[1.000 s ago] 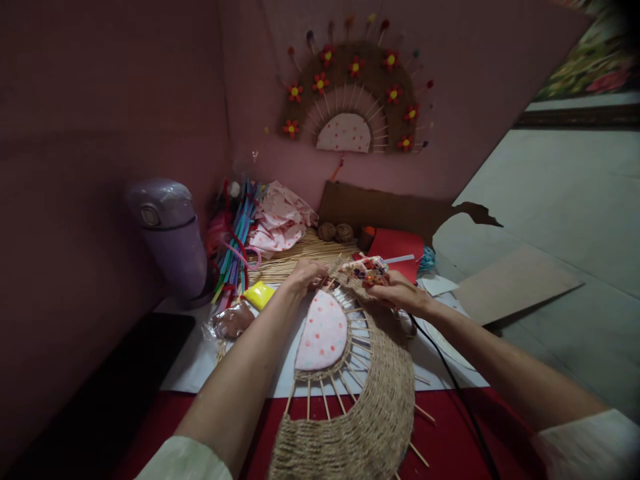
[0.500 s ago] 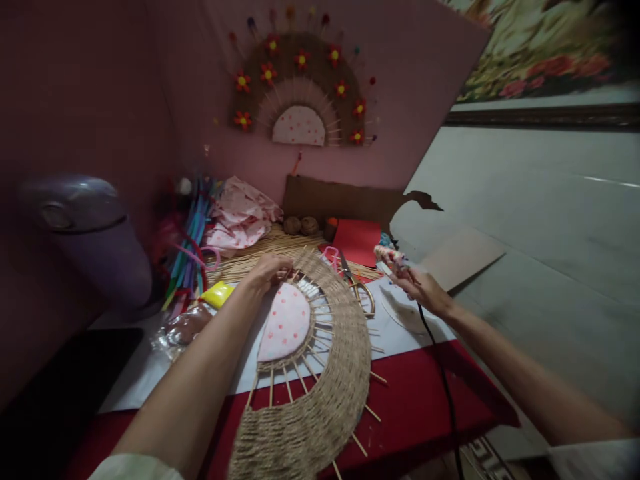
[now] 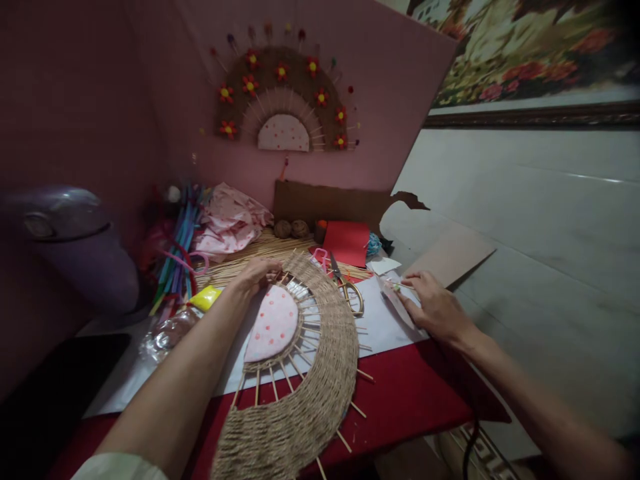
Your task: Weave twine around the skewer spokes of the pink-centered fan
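A half-ring woven of jute cord over thin wooden sticks stands tilted in front of me, with a dotted pink-white half-disc at its centre. My left hand is closed on its upper end, fingertips partly hidden by the sticks. To the right, my right hand pinches a thin white disc, which is tilted up off the table. A thin stick with a small green spot shows by these fingers. A black cord hangs below the right wrist.
Gold-handled scissors lie behind the weave, near red sheets. Pipe cleaners, pink dotted cloth and a yellow packet are at left, beside a purple bottle. A finished flowered half-ring hangs on the wall.
My right hand has let go of the glue gun, which no longer shows, and has lifted the white disc that lay flat. My left hand keeps its hold. The view has shifted slightly right.
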Tool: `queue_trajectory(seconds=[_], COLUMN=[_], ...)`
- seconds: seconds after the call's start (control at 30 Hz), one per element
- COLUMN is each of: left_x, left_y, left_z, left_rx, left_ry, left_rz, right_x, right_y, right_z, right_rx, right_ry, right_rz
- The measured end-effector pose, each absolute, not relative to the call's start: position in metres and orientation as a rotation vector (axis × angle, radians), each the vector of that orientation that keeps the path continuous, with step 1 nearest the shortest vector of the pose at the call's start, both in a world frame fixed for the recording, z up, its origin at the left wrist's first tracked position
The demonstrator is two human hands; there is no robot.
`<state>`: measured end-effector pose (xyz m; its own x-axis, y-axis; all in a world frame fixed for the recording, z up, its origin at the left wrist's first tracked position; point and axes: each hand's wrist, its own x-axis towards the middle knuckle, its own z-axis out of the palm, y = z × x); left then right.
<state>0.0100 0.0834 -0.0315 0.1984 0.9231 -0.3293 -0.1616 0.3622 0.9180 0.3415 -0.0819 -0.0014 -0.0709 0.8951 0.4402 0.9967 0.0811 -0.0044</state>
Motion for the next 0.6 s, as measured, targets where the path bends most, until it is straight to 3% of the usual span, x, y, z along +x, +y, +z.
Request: queue_trajectory(seconds=[0.43,0.6], left_x=[0.011,0.011], left_y=[0.086,0.086], left_z=[-0.029,-0.029], left_rx=[0.965,0.943], left_ry=[1.04,1.042], left_rz=[0.849,0.838], right_x=[0.345,0.342], right_y=[-0.078,-0.084], right_z=[-0.007,0.002], right_rx=[-1.87,-1.847], right_ry=[-2.121,-1.776], right_rz=[0.349,0.118])
